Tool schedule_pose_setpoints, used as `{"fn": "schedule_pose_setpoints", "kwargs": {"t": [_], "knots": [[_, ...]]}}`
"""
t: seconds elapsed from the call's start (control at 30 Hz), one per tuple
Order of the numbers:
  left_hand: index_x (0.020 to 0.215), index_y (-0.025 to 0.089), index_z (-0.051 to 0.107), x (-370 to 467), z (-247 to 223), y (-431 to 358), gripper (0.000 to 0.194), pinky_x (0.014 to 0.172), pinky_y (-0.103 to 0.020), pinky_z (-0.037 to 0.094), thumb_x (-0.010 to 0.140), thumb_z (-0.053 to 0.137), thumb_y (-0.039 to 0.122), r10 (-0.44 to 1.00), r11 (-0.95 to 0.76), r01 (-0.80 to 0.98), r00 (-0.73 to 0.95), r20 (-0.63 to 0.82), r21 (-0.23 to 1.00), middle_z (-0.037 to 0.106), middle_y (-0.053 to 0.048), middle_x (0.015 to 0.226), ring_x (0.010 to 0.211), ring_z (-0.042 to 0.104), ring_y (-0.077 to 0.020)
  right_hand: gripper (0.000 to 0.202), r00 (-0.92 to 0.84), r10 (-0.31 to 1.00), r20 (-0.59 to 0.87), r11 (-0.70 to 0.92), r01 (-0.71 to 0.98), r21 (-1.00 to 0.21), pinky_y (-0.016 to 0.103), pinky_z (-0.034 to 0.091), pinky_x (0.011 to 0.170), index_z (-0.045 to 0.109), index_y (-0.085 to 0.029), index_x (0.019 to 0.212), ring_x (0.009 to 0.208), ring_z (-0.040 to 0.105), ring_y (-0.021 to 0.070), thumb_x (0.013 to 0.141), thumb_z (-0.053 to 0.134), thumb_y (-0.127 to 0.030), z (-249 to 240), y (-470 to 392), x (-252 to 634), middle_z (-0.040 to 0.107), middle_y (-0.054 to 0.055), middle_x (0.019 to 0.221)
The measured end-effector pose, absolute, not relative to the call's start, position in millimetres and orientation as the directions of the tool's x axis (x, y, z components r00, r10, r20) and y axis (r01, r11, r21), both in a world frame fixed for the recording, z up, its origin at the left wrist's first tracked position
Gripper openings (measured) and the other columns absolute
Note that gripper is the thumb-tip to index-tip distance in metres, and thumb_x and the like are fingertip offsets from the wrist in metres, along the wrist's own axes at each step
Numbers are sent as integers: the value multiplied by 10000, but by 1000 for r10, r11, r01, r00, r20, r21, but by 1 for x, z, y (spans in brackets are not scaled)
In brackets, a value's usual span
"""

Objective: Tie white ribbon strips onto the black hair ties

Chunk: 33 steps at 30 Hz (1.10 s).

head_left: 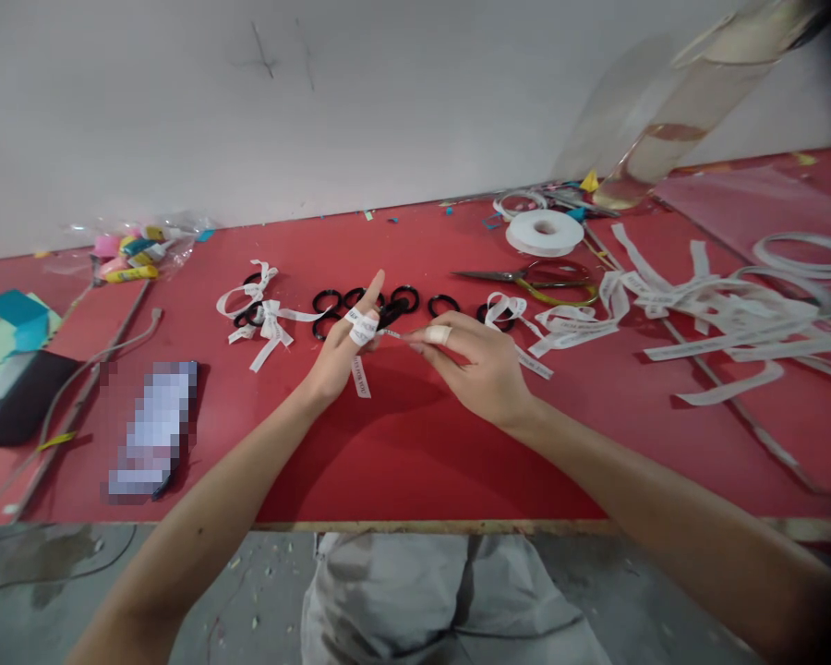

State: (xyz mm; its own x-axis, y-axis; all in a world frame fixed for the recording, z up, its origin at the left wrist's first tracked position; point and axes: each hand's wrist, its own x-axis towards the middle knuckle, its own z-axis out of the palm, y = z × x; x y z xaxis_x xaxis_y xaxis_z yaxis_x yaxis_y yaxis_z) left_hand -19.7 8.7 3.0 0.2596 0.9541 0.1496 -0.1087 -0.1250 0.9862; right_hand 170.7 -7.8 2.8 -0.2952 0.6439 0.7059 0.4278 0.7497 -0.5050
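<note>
left hand [343,346] pinching ribbon [361,329]; right hand [471,360] pinching its end; plastic bag [138,245] holds tubes [130,273]

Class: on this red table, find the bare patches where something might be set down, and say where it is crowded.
Bare red table lies under the forearms, between the phone and the front edge. Another patch sits behind the black rings, before the wall. Crowded: ribbon strips at right, scissors, ribbon roll.

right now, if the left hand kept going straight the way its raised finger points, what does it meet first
Most likely the row of black rings lying on the red table just beyond the left hand, whose finger is wrapped in white ribbon. Depth is unclear; tilted upward, it might pass above them toward the wall.
</note>
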Motion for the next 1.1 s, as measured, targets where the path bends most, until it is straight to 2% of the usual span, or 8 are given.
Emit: {"fn": "schedule_pose_setpoints", "kwargs": {"t": [0.13, 0.37, 0.6, 0.77, 0.93, 1.1], "knots": [[1017, 169, 659, -17, 0, 14, 445, 505, -210, 189, 905, 483, 562, 945, 18, -213, 322, 53, 977, 442, 12, 667, 543, 269, -82, 151, -251, 682, 687, 721, 389, -574, 287, 537, 718, 728, -238, 959, 781, 666, 152, 930, 599, -166, 7, -8, 172, 701, 18, 844], [766, 160, 532, -13, -2, 13, 525, 482, -215, 164, 910, 404, 648, 913, 149, -227, 404, -46, 963, 378, 23, 609, 505, 213, -75, 145, -205, 693, 691, 709, 368, -602, 324, 546, 764, 707, -229, 901, 820, 682, 172, 910, 599, -132, 3, -3, 174, 723, 22, 859], [724, 173, 479, -5, -1, 6, 578, 435, -211, 136, 928, 294, 682, 801, 302, -235, 587, -112, 924, 400, 20, 566, 451, 196, -67, 165, -250, 672, 698, 734, 356, -579, 358, 552, 821, 688, -233, 923, 903, 688, 187, 911, 570, -117, -4, -3, 170, 732, 36, 934], [607, 179, 426, -2, 14, -1, 604, 442, -228, 132, 929, 253, 660, 709, 320, -154, 694, -129, 935, 296, 36, 494, 435, 182, -72, 161, -258, 625, 737, 772, 341, -536, 353, 546, 797, 688, -231, 933, 873, 676, 184, 926, 563, -130, -2, -7, 166, 720, 40, 894], [698, 152, 497, -1, 13, -3, 473, 441, -202, 145, 967, 324, 500, 749, 377, -221, 644, -156, 899, 370, 22, 550, 433, 198, -61, 138, -241, 631, 737, 757, 399, -518, 385, 542, 824, 709, -240, 976, 914, 669, 210, 930, 585, -198, -1, -5, 165, 723, 57, 927], [631, 157, 455, 4, 8, -3, 596, 423, -190, 134, 946, 283, 632, 793, 408, -260, 576, -198, 875, 349, 21, 535, 427, 216, -56, 130, -248, 637, 730, 751, 416, -513, 400, 538, 818, 709, -233, 1000, 911, 650, 229, 890, 665, -285, -3, -5, 161, 715, 73, 950]]}}
